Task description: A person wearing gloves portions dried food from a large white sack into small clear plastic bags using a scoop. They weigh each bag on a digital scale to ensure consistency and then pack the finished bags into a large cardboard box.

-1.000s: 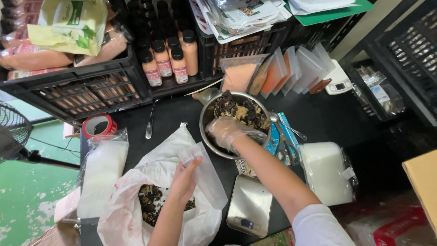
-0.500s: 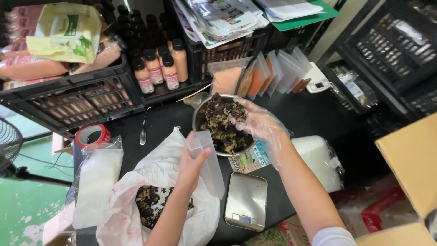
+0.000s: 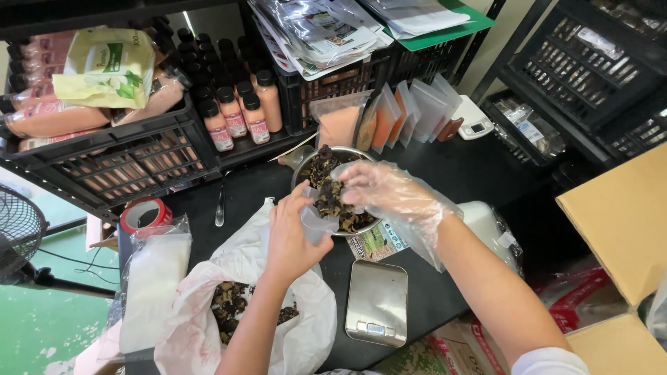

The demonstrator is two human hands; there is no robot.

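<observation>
A metal bowl point(image 3: 303, 165) of dark dried mushroom pieces sits on the black table point(image 3: 445, 173). My left hand point(image 3: 292, 232), bare, holds a small clear plastic bag point(image 3: 316, 221) open at the bowl's near rim. My right hand point(image 3: 382, 189) wears a thin clear plastic glove and grips a clump of the dark pieces point(image 3: 332, 200) right at the small bag's mouth, over the bowl. A large white plastic bag point(image 3: 201, 326) holding more dark pieces lies below my left arm.
A small silver scale point(image 3: 376, 303) lies near the table's front. A clear bag of white powder point(image 3: 149, 288) and a red tape roll point(image 3: 144, 215) are at left. Black crates hold several capped bottles point(image 3: 240, 111); pouches point(image 3: 410, 114) stand behind the bowl. A cardboard box point(image 3: 622, 222) is at right.
My left hand has risen from the large white bag to the bowl's rim with the small clear bag. My gloved right hand has lifted a clump out of the bowl and brought it to the bag.
</observation>
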